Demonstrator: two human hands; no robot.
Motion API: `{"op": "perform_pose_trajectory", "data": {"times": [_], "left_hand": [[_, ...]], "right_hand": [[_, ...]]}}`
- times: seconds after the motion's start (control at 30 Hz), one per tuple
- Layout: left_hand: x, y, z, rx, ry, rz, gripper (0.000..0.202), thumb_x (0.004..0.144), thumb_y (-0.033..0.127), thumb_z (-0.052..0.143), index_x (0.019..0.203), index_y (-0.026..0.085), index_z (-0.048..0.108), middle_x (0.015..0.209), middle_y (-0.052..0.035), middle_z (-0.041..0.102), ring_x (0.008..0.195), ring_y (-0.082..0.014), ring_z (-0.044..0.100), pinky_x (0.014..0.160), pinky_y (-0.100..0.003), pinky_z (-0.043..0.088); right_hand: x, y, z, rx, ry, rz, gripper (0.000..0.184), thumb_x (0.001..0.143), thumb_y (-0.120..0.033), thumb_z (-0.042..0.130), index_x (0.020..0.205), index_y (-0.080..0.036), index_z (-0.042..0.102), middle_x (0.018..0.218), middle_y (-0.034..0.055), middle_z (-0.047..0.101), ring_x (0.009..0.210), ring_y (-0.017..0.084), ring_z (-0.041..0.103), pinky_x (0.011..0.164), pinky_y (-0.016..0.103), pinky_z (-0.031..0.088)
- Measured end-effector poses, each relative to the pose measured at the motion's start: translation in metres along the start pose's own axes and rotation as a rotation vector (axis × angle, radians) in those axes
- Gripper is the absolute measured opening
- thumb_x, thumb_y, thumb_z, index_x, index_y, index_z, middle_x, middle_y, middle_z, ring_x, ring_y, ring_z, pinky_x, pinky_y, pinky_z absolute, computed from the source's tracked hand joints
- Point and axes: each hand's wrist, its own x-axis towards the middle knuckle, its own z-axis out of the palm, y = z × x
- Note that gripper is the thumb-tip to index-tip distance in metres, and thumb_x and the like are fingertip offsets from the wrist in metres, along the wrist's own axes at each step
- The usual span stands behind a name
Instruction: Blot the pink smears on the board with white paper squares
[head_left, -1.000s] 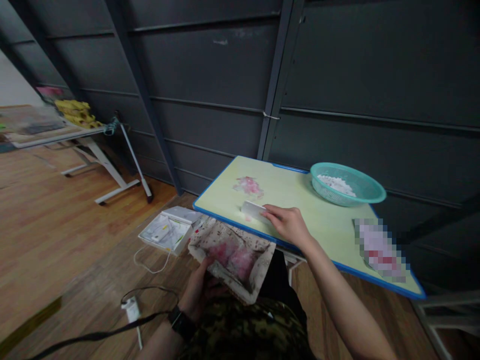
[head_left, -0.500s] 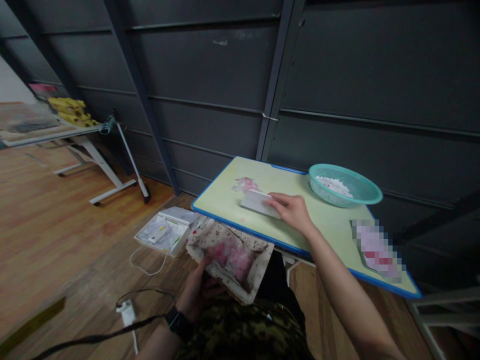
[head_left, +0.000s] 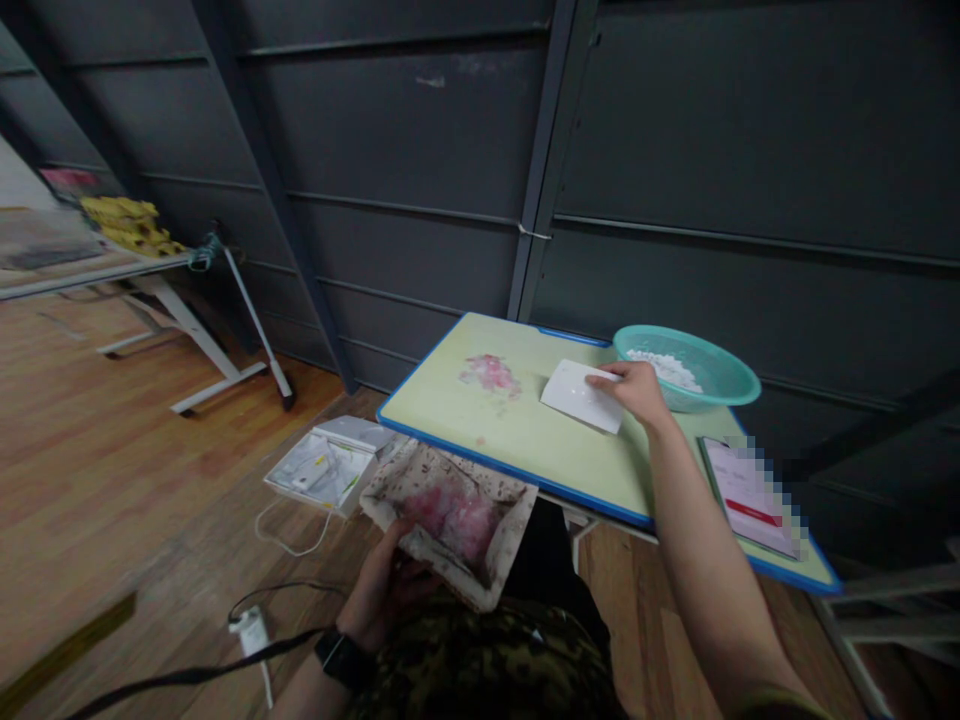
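Observation:
With my right hand (head_left: 636,390) I grip a white rectangular card (head_left: 576,394) by its right end, tilted above the pale yellow table (head_left: 420,405). Pink and white small pieces (head_left: 491,374) lie in a loose patch on the table, left of the card. My left hand (head_left: 394,575) is closed on the near left rim of a fabric-lined box (head_left: 510,560) with a spotted pattern, below the table's front edge. Inside that box is a heap of pink and whitish material (head_left: 454,515), too blurred to name. Some of my left fingers are hidden beneath the box.
A turquoise plastic basket (head_left: 724,375) holding white bits (head_left: 664,370) stands at the table's back right. Nearer lies a phone (head_left: 754,500). On the floor are an open white box (head_left: 322,470) with a cable and a white power strip (head_left: 251,635). Dark metal panels (head_left: 420,240) rise behind.
My right hand has moved the card right and away from the pink pieces, toward the basket, turning more of its white face into view. My left hand stays on the fabric-lined box.

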Motion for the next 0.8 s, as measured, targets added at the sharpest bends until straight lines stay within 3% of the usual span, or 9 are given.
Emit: {"op": "perform_pose_trajectory", "data": {"times": [0.13,0.27,0.53,0.8], "left_hand": [[-0.001,0.004,0.001,0.015,-0.004,-0.017,0.036,0.075,0.035,0.068,0.107,0.020,0.060,0.077,-0.0025,0.066,0.065,-0.0198,0.067,0.064,-0.038,0.059],[-0.003,0.007,0.004,0.010,0.015,-0.024,0.036,0.076,0.033,0.067,0.108,0.019,0.059,0.078,-0.0031,0.067,0.066,-0.0208,0.068,0.066,-0.039,0.059],[-0.001,0.005,0.003,0.018,-0.008,-0.018,0.038,0.077,0.035,0.066,0.110,0.019,0.059,0.081,-0.0050,0.067,0.069,-0.0215,0.067,0.064,-0.039,0.059],[-0.003,0.006,0.004,-0.004,-0.043,-0.017,0.033,0.075,0.034,0.068,0.104,0.018,0.062,0.075,-0.0039,0.066,0.063,-0.0193,0.065,0.062,-0.037,0.060]], "right_hand": [[0.001,0.004,-0.001,0.015,-0.114,-0.010,0.033,0.060,-0.046,0.067,0.063,-0.014,0.067,0.058,0.0032,0.063,0.053,0.015,0.052,0.049,0.027,0.035],[-0.004,-0.011,0.018,0.043,-0.216,-0.079,0.034,0.064,-0.047,0.064,0.069,-0.014,0.066,0.062,0.0037,0.064,0.054,0.015,0.051,0.050,0.026,0.035],[-0.009,-0.034,0.048,-0.009,-0.167,-0.169,0.030,0.073,-0.042,0.058,0.075,-0.014,0.068,0.070,0.0056,0.069,0.063,0.018,0.056,0.056,0.027,0.038],[0.008,-0.046,0.058,0.042,-0.302,-0.252,0.029,0.073,-0.039,0.061,0.080,-0.013,0.072,0.076,0.0065,0.071,0.065,0.018,0.059,0.058,0.026,0.040]]}}
